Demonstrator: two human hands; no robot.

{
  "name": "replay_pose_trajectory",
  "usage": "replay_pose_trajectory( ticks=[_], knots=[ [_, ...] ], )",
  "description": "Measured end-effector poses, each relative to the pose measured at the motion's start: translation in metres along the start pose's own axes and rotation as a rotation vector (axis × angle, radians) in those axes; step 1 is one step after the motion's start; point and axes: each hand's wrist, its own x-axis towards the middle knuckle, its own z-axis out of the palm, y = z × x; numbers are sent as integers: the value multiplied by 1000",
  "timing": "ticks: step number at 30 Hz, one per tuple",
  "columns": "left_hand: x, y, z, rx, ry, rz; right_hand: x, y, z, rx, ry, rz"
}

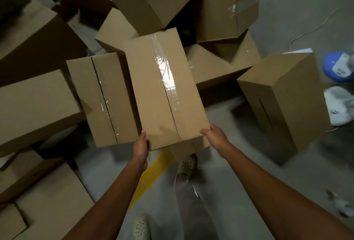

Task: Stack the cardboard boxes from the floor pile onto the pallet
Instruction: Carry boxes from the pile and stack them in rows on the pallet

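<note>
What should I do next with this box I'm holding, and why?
Probably lift the taped box clear and turn away from the pile. The left hand and right hand grip only its near corners, a neighbouring box sits close on its left, and no pallet shows in this view.

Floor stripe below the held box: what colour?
Yellow. The stripe below the box shows best in head view.
</note>
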Motion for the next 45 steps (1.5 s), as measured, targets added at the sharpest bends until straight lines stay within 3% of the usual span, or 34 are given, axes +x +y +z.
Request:
replay_pose_trajectory(
  ticks=[5,14,22,27,32,38,42,45],
  knots=[
    [-57,14,-38,29,-23,110,-29,25,6,36,59,-111],
    [-185,49,-135,70,-111,514,-231,-3,48,45,316,-402],
    [-306,46,-254,200,-366,829,-427,27,103,265,491,-576],
    [-377,18,-299,227,-491,911,-519,73,139,391,578,-573],
    [-428,-14,-331,370,-719,816,-592,131,168,502,723,-574],
    [-465,-66,-368,347,-845,346,-682,212,208,571,860,-637],
    [-492,-111,-404,357,-886,314,-743,275,254,525,933,-640],
    [-517,-154,-439,417,-828,392,-784,323,297,516,966,-625]
  ],
)
